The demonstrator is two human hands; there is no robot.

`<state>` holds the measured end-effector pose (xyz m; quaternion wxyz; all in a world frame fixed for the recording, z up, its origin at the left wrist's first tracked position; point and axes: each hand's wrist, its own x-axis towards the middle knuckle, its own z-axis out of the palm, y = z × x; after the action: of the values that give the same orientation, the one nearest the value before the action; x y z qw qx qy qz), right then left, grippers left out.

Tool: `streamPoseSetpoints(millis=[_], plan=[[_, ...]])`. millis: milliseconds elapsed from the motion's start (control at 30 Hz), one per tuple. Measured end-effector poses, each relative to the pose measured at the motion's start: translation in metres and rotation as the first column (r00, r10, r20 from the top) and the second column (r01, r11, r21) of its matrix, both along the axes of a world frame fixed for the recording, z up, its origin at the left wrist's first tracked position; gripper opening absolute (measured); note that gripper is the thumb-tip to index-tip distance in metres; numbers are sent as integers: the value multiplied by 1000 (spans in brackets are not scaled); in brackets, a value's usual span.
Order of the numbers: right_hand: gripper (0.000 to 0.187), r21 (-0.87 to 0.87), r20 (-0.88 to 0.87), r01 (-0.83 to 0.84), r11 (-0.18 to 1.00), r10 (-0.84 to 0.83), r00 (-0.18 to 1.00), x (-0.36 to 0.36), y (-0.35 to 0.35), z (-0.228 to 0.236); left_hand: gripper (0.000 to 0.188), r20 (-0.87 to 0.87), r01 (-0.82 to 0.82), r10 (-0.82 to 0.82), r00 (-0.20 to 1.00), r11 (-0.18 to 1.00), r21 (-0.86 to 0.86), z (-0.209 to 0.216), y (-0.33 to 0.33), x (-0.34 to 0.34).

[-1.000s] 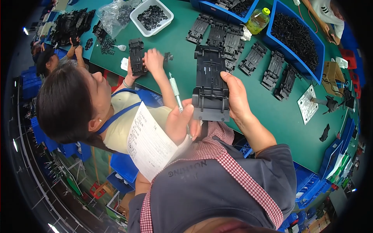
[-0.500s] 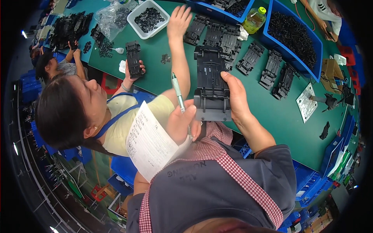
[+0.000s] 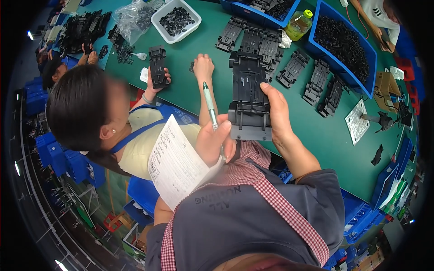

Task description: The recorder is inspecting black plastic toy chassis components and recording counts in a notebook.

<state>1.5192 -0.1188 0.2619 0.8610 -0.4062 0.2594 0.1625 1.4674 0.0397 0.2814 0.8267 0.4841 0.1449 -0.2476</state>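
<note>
My right hand [image 3: 275, 113] grips the right edge of a long black plastic chassis part [image 3: 247, 97], held flat above the green table [image 3: 190, 86]. My left hand [image 3: 211, 141] supports the part's near left corner while also holding a pale green pen [image 3: 209, 105] upright and a printed white sheet [image 3: 175, 163]. A seated co-worker to my left holds a smaller black part [image 3: 157, 67] in one hand; the other hand [image 3: 203, 67] rests on the table by a small black piece.
Several more black chassis parts [image 3: 294, 70] lie in rows on the table. Blue bins [image 3: 346, 45] of small black pieces stand at the back right, with a white tray [image 3: 176, 19], a clear bag [image 3: 135, 20] and a yellow-green bottle [image 3: 299, 25]. Blue crates sit below the table edge.
The co-worker's far hand, stretched toward the white tray half a second ago, has drawn back to the table near the small piece. My hands and the chassis part have barely shifted.
</note>
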Motion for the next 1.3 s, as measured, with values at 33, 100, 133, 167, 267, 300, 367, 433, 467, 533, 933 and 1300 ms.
streamPoseSetpoints(millis=[33,100,133,167,267,300,367,433,467,533,933,1300], plan=[[19,0,0,-1,1000,1,1000,-1,0,0,34,0,-1,1,1000,1000,0,-1,1,-1],[19,-7,2,0,1000,0,1000,-1,0,-1,30,-41,-14,11,999,997,-78,-5,4,-1],[19,-7,1,1,1000,-1,1000,-1,0,-1,30,-41,-14,11,999,997,-77,-5,3,-1],[19,-13,-4,6,1000,-6,1000,-1,0,-1,30,-43,-13,10,999,997,-75,-5,3,-1],[22,-29,1,24,999,-24,1000,-1,0,-1,30,-45,-11,7,999,997,-76,-5,2,0],[26,-35,13,36,999,-35,999,-2,1,-1,31,-43,-12,8,999,997,-77,-5,2,-1],[26,-24,16,36,999,-36,999,-2,0,-1,31,-39,-9,6,999,997,-75,-5,2,-1],[26,-15,22,37,999,-37,999,-2,0,-1,32,-33,-5,2,999,997,-74,-5,2,-1],[25,-22,6,38,999,-37,999,-3,-1,1,32,-28,-8,6,1000,997,-72,-5,1,-1],[25,-30,-12,40,999,-41,999,-3,-1,1,32,-25,-8,6,1000,997,-72,-6,0,-1],[36,-15,-40,72,997,-72,997,-3,-1,-1,37,2,1,-1,1000,1000,4,-2,-4,1],[37,-26,-34,86,996,-87,996,-2,0,-1,37,-4,10,-10,1000,1000,-9,-4,-4,3]])
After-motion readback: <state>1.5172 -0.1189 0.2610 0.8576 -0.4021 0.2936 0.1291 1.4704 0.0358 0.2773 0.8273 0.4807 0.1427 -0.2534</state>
